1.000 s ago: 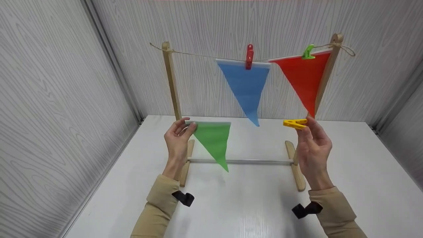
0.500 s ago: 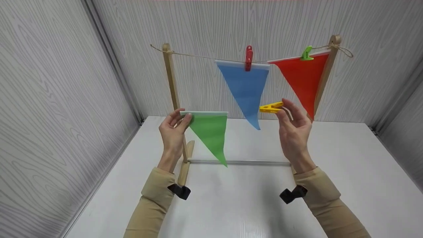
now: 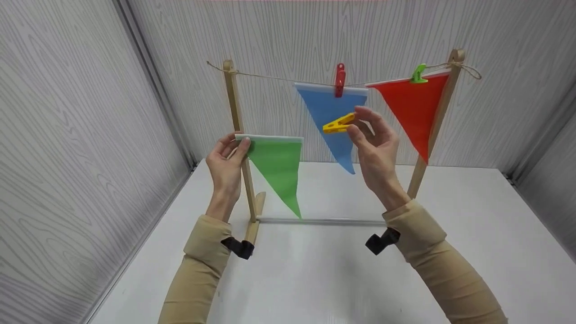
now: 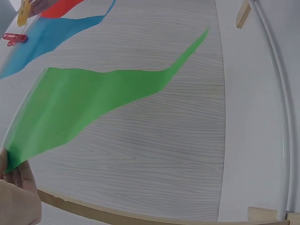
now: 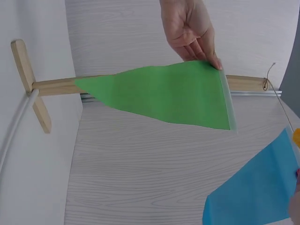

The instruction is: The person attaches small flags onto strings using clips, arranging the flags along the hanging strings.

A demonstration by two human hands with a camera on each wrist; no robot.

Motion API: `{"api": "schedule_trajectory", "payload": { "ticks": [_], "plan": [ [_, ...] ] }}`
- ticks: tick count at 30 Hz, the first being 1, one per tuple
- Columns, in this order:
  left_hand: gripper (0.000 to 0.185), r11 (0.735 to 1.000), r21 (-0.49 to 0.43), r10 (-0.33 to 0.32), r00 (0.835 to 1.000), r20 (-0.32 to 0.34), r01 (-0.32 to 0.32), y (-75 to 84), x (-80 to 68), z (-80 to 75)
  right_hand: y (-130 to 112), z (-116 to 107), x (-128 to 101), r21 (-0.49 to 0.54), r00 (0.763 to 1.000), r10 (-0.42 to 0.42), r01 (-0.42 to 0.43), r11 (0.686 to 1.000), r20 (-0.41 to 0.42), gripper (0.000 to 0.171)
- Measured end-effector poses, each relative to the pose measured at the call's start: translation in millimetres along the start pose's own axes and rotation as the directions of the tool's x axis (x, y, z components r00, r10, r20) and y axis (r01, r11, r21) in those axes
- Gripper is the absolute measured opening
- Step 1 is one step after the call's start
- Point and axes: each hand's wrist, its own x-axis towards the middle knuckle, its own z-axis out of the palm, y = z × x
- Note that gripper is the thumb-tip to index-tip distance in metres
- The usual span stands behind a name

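A green pennant [image 3: 280,164] with a white top edge hangs from my left hand [image 3: 227,162], which pinches its upper left corner below the string [image 3: 270,76]. My right hand [image 3: 378,150] pinches a yellow clothespin [image 3: 338,124] by its handle ends, in front of the blue pennant [image 3: 321,103]. That blue pennant hangs from the string under a red clothespin [image 3: 339,81]. To its right hangs a red pennant [image 3: 416,105], held by a green clip [image 3: 419,74]. In the right wrist view the green pennant [image 5: 164,93] spreads flat, its tip pointing left.
Two wooden posts, left [image 3: 234,99] and right [image 3: 443,105], carry the string. A pale rod [image 3: 324,221] runs between their feet, low over the white table [image 3: 306,274]. A wood-grain panel [image 3: 270,36] stands behind, another at the left.
Both hands have risen. The left lifts the green pennant up and slightly left; the right carries the yellow clothespin up and left, from below the red pennant to in front of the blue one.
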Motion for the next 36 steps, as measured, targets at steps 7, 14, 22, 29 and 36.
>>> {"api": "schedule_trajectory", "payload": {
  "ticks": [7,14,22,29,36],
  "plan": [
    [0.032,0.999,-0.041,0.023,1.0,-0.011,-0.023,11.8,7.0,5.3,-6,20,21,-0.082,0.996,-0.078,0.082,0.993,0.052,0.031],
    [0.038,0.997,-0.042,0.062,0.998,-0.032,-0.064,22.2,15.6,12.5,-19,43,37,-0.185,0.992,-0.097,0.112,0.976,0.086,0.033],
    [0.041,0.994,-0.043,0.097,0.993,-0.065,-0.1,34.3,23.0,21.3,-30,68,57,-0.254,0.986,-0.075,0.111,0.961,0.15,0.036],
    [0.043,0.994,-0.009,0.111,0.989,-0.096,-0.112,44.0,29.3,26.7,-29,86,77,-0.324,0.986,-0.067,0.114,0.939,0.151,0.033],
    [0.045,0.994,0.0,0.108,0.988,-0.11,-0.109,49.7,34.5,29.3,-32,100,89,-0.321,0.992,-0.036,0.073,0.944,0.119,0.035]
  ]
}}
